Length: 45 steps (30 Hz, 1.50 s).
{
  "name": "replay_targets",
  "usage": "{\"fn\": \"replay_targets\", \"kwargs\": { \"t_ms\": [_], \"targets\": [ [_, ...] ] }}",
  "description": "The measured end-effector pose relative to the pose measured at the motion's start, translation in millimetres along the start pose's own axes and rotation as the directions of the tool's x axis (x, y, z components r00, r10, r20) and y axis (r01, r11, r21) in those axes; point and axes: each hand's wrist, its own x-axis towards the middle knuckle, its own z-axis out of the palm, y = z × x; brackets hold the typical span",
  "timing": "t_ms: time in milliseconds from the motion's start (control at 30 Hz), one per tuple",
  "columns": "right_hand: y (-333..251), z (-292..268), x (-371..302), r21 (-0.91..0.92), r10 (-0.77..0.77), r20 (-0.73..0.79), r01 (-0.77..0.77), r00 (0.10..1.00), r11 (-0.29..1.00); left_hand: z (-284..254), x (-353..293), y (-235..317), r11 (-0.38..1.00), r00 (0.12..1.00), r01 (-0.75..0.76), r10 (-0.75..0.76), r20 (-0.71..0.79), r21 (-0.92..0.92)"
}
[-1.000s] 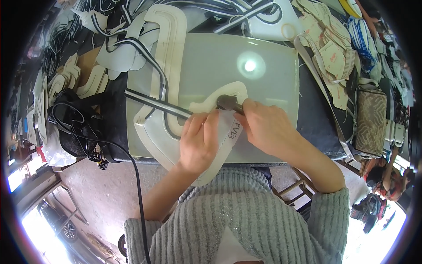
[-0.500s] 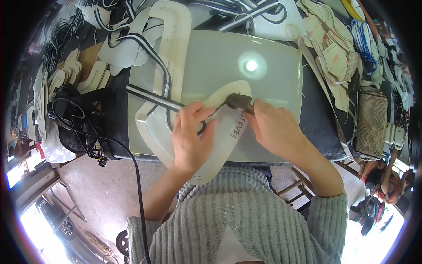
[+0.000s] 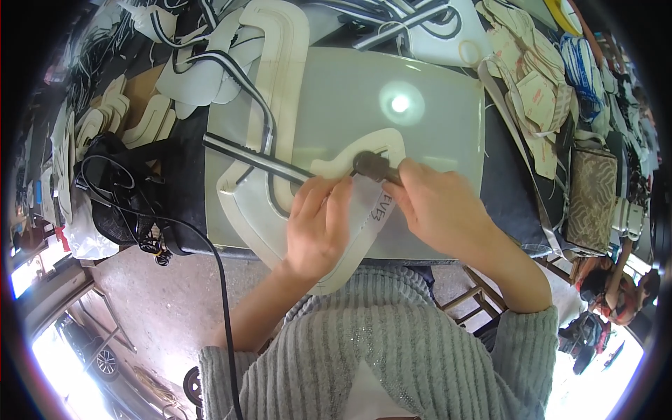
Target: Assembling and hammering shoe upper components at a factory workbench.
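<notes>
My right hand (image 3: 439, 203) is wrapped round the short handle of a dark-headed hammer (image 3: 371, 166), whose head rests on or just above a cream-bordered flat pattern piece (image 3: 386, 143). Close to the hammer head, my left hand (image 3: 318, 227) has its fingers pinched on a black-and-white edging strip (image 3: 255, 161); the fingers hide part of the strip. The strip runs off to the left across the pattern piece, with its loose end sticking out. Handwritten marks show on the pattern's pale middle, partly covered by my right hand.
Everything lies on a greenish-grey board (image 3: 434, 231) on a dark table. A long cream template (image 3: 280, 84) stands behind on the left. Cut pieces (image 3: 535, 84) pile at the right, beside a patterned pouch (image 3: 591, 189). A black cable (image 3: 218, 280) hangs at the left.
My left hand has closed from spread fingers to a pinch and moved slightly right. The hammer head has shifted a little left and down. The pattern piece has slid slightly right.
</notes>
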Motion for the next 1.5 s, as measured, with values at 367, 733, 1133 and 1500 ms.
{"fn": "replay_targets", "kwargs": {
  "t_ms": [367, 733, 1133, 1500],
  "targets": [
    [5, 8, -2, -0.033, 0.044, 0.045, -0.043, 0.998, 0.999, -14, 2, -12, 0.953, 0.983, 0.179, -0.164, 0.082, -0.246],
    [3, 15, -5, -0.055, 0.047, -0.017, -0.048, 0.999, 0.997, -23, 16, -25, 0.964, 0.982, 0.14, -0.107, 0.154, -0.225],
    [-2, 19, -10, -0.058, 0.091, -0.082, -0.096, 0.992, 0.994, -21, 17, -36, 0.951, 0.935, -0.23, 0.275, 0.224, -0.209],
    [-21, -1, -6, 0.042, 0.045, -0.07, -0.043, 0.997, 0.998, -23, 15, -37, 0.892, 0.865, -0.451, 0.448, 0.228, -0.042]
  ]
}}
